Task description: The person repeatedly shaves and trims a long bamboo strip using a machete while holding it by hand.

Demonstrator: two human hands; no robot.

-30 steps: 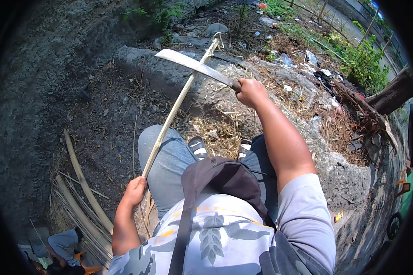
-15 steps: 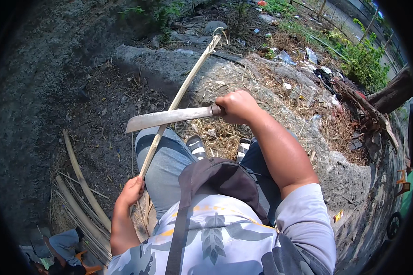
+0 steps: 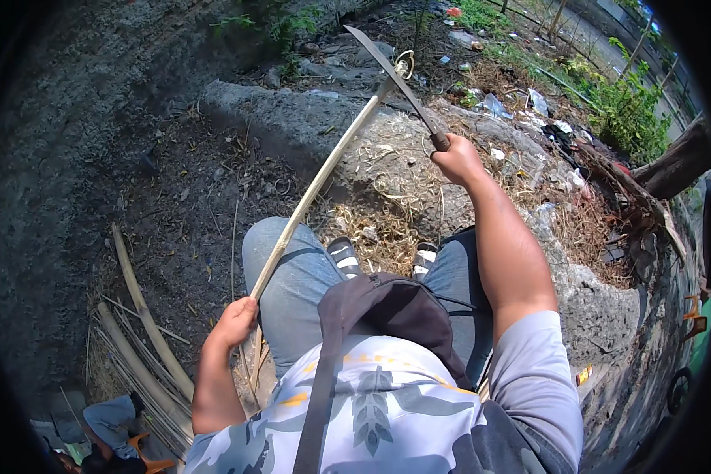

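Observation:
My left hand (image 3: 235, 322) is closed around the lower end of a long, pale split-wood strip (image 3: 314, 186), low beside my left knee. The strip slants up and away across my left thigh, and thin curled shavings hang at its far tip. My right hand (image 3: 458, 160) grips the dark handle of a machete (image 3: 403, 88) out in front. Its blade points up and to the left and crosses the strip near the far end. Whether the edge bites into the wood cannot be made out.
Several long strips and stalks (image 3: 146, 312) lie on the ground at my left. A rough stone slab (image 3: 419, 170) with scattered shavings is ahead. Litter and a tree trunk (image 3: 679, 162) stand at the far right. Another person (image 3: 110, 423) sits at the lower left.
The machete has moved from the strip's middle to its far end, its blade turning from level to steeply slanted. My right arm reaches farther out. The strip has shifted slightly right.

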